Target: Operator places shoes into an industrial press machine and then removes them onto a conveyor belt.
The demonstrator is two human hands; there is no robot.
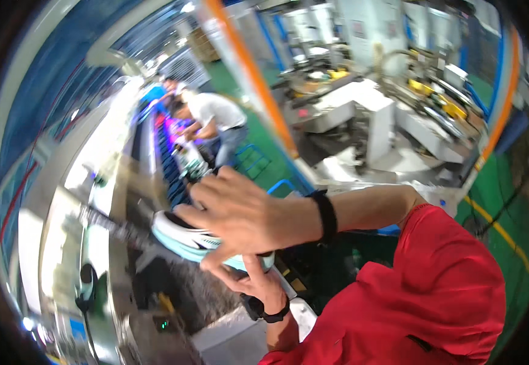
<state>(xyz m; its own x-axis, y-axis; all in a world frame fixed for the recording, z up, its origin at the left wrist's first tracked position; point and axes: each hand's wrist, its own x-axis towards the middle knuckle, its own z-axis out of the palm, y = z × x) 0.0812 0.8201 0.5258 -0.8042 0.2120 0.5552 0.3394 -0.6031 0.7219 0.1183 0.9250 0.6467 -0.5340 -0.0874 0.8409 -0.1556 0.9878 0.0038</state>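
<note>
A sneaker point(182, 236) with a white upper, black marks and a pale mint sole is between my two hands, slightly left of centre in the head view. From the right, my right hand point(240, 210), with a black band at its wrist, reaches across the shoe's upper. Its fingers are bent and partly spread, and the hand hides much of the shoe. My left hand point(255, 283), with a black watch at its wrist, grips the sole side from below, thumb and fingers against the shoe.
A conveyor line point(170, 173) runs away at far left under purple light. Beside it a person in a white shirt point(219, 115) bends over. Bare metal machinery point(109, 292) stands close at left. Behind an orange post point(252, 67) is a large machine point(374, 121).
</note>
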